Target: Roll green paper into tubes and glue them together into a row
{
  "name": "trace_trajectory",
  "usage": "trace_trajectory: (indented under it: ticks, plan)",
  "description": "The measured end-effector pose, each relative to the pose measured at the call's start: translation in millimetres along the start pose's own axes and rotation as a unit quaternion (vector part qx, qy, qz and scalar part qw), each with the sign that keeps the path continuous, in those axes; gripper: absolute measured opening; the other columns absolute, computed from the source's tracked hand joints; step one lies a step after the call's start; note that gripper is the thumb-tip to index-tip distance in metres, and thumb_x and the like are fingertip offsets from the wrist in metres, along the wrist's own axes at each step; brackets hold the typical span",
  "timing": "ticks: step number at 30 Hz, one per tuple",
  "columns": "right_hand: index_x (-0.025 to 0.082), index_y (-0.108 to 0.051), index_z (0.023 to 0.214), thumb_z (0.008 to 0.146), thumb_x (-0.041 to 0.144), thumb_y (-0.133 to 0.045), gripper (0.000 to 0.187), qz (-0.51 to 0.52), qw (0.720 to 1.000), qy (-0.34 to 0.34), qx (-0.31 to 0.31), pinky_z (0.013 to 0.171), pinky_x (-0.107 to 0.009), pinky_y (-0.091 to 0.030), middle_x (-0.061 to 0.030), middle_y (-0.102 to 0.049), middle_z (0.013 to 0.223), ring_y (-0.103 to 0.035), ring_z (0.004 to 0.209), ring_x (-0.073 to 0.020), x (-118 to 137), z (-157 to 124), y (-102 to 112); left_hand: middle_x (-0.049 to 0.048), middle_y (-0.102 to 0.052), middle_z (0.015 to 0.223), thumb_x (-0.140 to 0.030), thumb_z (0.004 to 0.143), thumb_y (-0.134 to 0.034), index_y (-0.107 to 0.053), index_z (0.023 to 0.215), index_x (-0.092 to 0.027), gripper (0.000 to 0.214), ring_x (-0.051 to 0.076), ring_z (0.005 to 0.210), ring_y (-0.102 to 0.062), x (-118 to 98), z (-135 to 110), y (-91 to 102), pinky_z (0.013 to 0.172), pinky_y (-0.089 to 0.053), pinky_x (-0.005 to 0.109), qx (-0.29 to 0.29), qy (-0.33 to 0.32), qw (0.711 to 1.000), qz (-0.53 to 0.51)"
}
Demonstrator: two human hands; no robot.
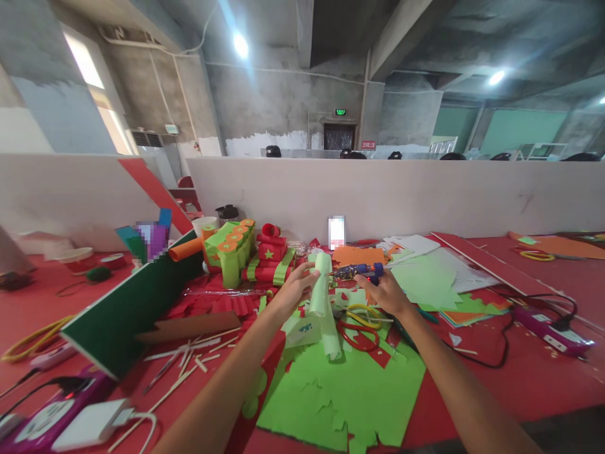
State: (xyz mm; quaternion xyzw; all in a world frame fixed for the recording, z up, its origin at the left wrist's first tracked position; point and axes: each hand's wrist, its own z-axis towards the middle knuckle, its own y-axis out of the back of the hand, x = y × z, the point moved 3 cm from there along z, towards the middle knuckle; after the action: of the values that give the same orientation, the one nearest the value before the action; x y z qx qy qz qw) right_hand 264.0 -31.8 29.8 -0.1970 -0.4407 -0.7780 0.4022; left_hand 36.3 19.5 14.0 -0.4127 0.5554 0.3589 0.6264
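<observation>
My left hand (299, 285) grips a pale green paper roll (320, 293) upright over the middle of the table. In my right hand (385, 291) is a blue hot glue gun (362, 272), its nozzle pointing left at the roll's side. Whether the nozzle touches the paper I cannot tell. Another pale green roll (331, 340) lies just below. Red-handled scissors (362, 337) and yellow-handled scissors (366, 315) rest beside it. Under them spreads a bright green sheet (340, 397) with star-shaped cutouts.
Red and green paper bundles (269, 261) and a green-orange paper piece (230, 252) stand at the back left. A dark green board (137, 309) leans there. Power strips (553, 331) with cables lie at both sides. A white partition (378, 195) runs behind.
</observation>
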Motion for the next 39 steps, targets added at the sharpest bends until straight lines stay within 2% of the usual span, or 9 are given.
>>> trace_trajectory:
  ticks: [11, 18, 23, 27, 29, 31, 33, 37, 39]
  plan:
    - [0.022, -0.045, 0.051, 0.085, 0.049, -0.056, 0.044, -0.011, 0.995, -0.053, -0.079, 0.048, -0.024, -0.036, 0.0031, -0.043, 0.04, -0.048, 0.046, -0.0156, -4, -1, 5, 0.0045, -0.062, 0.09, -0.046, 0.073, -0.071, -0.058, 0.118, -0.023, 0.053, 0.021, 0.086, -0.061, -1, -4, -4.4, 0.069, -0.047, 0.027, 0.048, -0.004, 0.999, 0.009]
    - [0.022, -0.046, 0.052, 0.084, 0.054, -0.055, 0.046, 0.003, 0.993, -0.078, -0.083, 0.046, -0.024, -0.038, 0.0025, -0.044, 0.037, -0.051, 0.044, -0.0163, -10, 0, 4, 0.0047, -0.063, 0.092, -0.046, 0.072, -0.072, -0.058, 0.119, -0.023, 0.055, 0.021, 0.087, -0.061, -2, -5, -5.1, 0.07, -0.047, 0.028, 0.049, 0.002, 0.999, 0.008]
    - [0.021, -0.046, 0.055, 0.082, 0.056, -0.058, 0.046, 0.027, 0.997, -0.069, -0.037, 0.043, -0.024, -0.036, 0.004, -0.044, 0.041, -0.046, 0.041, -0.0131, -7, 0, 1, 0.005, -0.063, 0.093, -0.049, 0.07, -0.072, -0.058, 0.119, -0.022, 0.058, 0.021, 0.086, -0.061, -1, -4, -2.5, 0.07, -0.047, 0.029, 0.023, -0.004, 1.0, 0.012]
    - [0.02, -0.048, 0.059, 0.081, 0.055, -0.062, 0.043, 0.089, 0.989, -0.085, 0.079, 0.039, -0.022, -0.036, 0.0059, -0.043, 0.044, -0.044, 0.037, -0.0107, -4, -4, 0, 0.0052, -0.063, 0.096, -0.049, 0.07, -0.072, -0.059, 0.117, -0.023, 0.055, 0.019, 0.085, -0.061, -1, 0, 1.0, 0.07, -0.046, 0.028, -0.011, -0.003, 1.0, 0.016]
    - [0.018, -0.052, 0.064, 0.08, 0.055, -0.063, 0.041, 0.136, 0.976, -0.1, 0.14, 0.038, -0.022, -0.035, 0.0049, -0.049, 0.051, -0.044, 0.036, -0.0088, -4, -7, 1, 0.0054, -0.063, 0.098, -0.049, 0.07, -0.072, -0.059, 0.117, -0.023, 0.056, 0.019, 0.085, -0.061, -1, 1, 3.3, 0.07, -0.046, 0.028, -0.029, -0.005, 0.999, 0.013]
    - [0.017, -0.057, 0.07, 0.082, 0.056, -0.061, 0.041, 0.187, 0.962, -0.103, 0.171, 0.038, -0.021, -0.036, 0.0038, -0.052, 0.056, -0.043, 0.035, -0.0074, -6, -9, 1, 0.0054, -0.063, 0.097, -0.05, 0.069, -0.072, -0.058, 0.117, -0.023, 0.057, 0.02, 0.085, -0.061, -2, 2, 5.4, 0.069, -0.046, 0.028, -0.042, -0.009, 0.999, 0.009]
    - [0.016, -0.059, 0.074, 0.083, 0.058, -0.059, 0.042, 0.236, 0.953, -0.104, 0.158, 0.037, -0.021, -0.036, 0.0049, -0.049, 0.053, -0.042, 0.035, -0.0073, -9, -8, 2, 0.0054, -0.063, 0.097, -0.05, 0.069, -0.073, -0.058, 0.118, -0.024, 0.057, 0.02, 0.085, -0.061, -2, 2, 6.9, 0.068, -0.046, 0.028, -0.049, -0.015, 0.999, 0.005]
    - [0.017, -0.058, 0.073, 0.084, 0.06, -0.057, 0.044, 0.271, 0.951, -0.125, 0.084, 0.035, -0.021, -0.033, 0.0071, -0.041, 0.049, -0.041, 0.034, -0.008, -15, -5, 2, 0.0051, -0.064, 0.097, -0.05, 0.069, -0.073, -0.059, 0.116, -0.024, 0.056, 0.019, 0.083, -0.061, -2, 1, 7.3, 0.068, -0.046, 0.028, -0.051, -0.018, 0.999, 0.004]
    - [0.018, -0.057, 0.071, 0.082, 0.058, -0.061, 0.042, 0.241, 0.955, -0.13, 0.109, 0.036, -0.021, -0.034, 0.0073, -0.042, 0.048, -0.041, 0.035, -0.0079, -15, -6, 2, 0.0052, -0.064, 0.097, -0.05, 0.069, -0.073, -0.059, 0.116, -0.024, 0.055, 0.019, 0.082, -0.061, -2, 1, 6.6, 0.067, -0.045, 0.028, -0.047, -0.014, 0.999, 0.005]
